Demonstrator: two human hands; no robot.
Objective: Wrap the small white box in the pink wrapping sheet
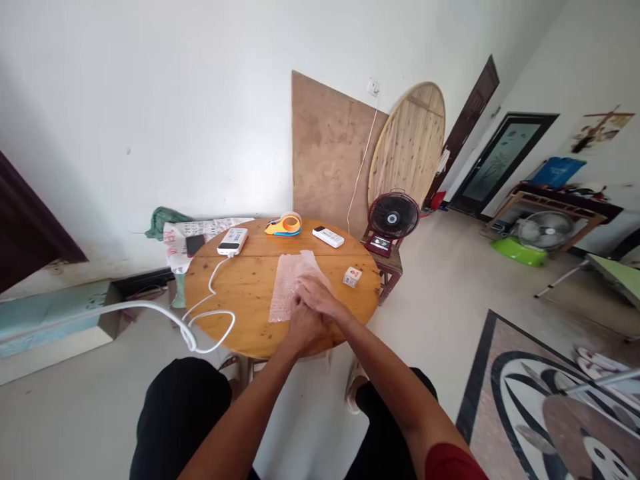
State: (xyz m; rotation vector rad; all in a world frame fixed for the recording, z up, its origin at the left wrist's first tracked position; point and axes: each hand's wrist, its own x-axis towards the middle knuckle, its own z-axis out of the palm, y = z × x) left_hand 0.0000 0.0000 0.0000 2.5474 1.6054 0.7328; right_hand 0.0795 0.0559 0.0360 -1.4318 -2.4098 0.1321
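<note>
A sheet of bubble wrap [284, 293] lies on the round wooden table [245, 287], near its front middle. My left hand [306, 325] rests over the lower right part of the sheet, and its fingers are mostly hidden. Across it lies my right hand [319, 298], its visible fingers stretched out and touching the left hand. Whether anything is under the hands I cannot tell. A small box [352, 277] stands to the right of them. Farther back is an orange and blue tape dispenser [285, 225] with a roll of clear tape.
A white power bank [233, 241] with a white cable [213, 280] plugged in sits at the table's left. Another white device [328, 236] lies at the back right. A dark fan [393, 217] stands on a chair beyond the table's right edge. Boards [330, 147] lean against the wall.
</note>
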